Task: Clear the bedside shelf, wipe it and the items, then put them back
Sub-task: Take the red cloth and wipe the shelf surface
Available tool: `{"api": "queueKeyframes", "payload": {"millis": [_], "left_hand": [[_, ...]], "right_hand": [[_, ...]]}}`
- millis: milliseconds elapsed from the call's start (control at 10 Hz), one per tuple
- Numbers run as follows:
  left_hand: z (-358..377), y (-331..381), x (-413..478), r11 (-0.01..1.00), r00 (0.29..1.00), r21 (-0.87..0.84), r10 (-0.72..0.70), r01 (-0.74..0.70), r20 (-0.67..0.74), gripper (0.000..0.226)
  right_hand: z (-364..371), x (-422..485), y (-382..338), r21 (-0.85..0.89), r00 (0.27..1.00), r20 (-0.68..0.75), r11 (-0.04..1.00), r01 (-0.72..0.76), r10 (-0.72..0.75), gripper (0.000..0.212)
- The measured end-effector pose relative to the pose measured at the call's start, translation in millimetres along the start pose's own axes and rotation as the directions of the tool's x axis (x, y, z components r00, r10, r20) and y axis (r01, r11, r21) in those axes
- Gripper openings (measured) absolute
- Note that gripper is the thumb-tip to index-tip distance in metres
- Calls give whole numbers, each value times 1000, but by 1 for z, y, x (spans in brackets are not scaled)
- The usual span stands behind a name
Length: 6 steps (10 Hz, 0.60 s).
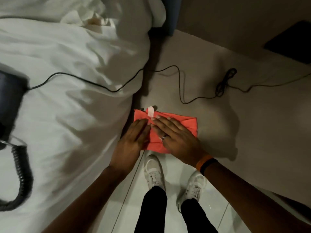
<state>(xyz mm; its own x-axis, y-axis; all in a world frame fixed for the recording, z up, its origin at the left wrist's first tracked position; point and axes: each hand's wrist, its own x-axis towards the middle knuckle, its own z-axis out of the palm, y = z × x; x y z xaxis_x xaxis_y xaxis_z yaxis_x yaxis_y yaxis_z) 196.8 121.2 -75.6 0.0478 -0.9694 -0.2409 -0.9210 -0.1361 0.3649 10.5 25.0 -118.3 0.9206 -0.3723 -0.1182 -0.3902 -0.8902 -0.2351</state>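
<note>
The white bed [67,81] fills the whole left side, its rumpled sheet running right up against the bedside shelf [244,115], with only a dark narrow gap between the two. The shelf is a broad pale surface stretching off to the right, and most of it lies bare, so there's plenty of open room toward the right and the far edge. Its near edge sits just above the white floor tiles [127,207], where two white shoes [154,170] stand. On the bed, at the left edge, rests a dark telephone [10,98] with its coiled cord [21,175] looping down. A thin black cable [180,88] trails from it across the sheet, over the gap and onto the shelf, bunching into a small coil [225,83] well beyond the hands. A dark flat object [292,41] lies at the shelf's far right corner.

Now the cloth: a folded red cloth [176,123] lies flat at the shelf's near left corner, white tag [151,111] poking out at its far edge. The left hand [133,140] is pressed flat on its left side, fingers straight, gripping nothing. The right hand [175,135], ring on one finger and orange band at the wrist, lies spread flat across the middle, palm down, fingertips just beside the tag.
</note>
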Motion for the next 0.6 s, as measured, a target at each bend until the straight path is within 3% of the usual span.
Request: {"api": "queueKeyframes", "payload": {"millis": [100, 300, 400, 500, 600], "left_hand": [[-5, 5, 62, 995, 1000, -98, 9, -9, 3, 67], [-10, 0, 220, 985, 989, -94, 144, -147, -33, 52], [-10, 4, 263, 957, 987, -246, 139, -155, -80, 48], [-6, 12, 290, 949, 985, -264, 171, -171, -21, 49], [-8, 7, 291, 973, 979, -135, 197, -190, 46, 65]], "right_hand": [[-6, 30, 45, -32, 991, -92, 994, -102, 99, 53], [-37, 91, 144, -23, 922, -96, 925, -379, 375, 51], [-52, 104, 176, 23, 888, -146, 899, -438, 436, 50], [-60, 105, 198, -31, 900, -94, 902, -431, 427, 52], [-66, 105, 201, 5, 916, -60, 918, -397, 397, 53]]}}
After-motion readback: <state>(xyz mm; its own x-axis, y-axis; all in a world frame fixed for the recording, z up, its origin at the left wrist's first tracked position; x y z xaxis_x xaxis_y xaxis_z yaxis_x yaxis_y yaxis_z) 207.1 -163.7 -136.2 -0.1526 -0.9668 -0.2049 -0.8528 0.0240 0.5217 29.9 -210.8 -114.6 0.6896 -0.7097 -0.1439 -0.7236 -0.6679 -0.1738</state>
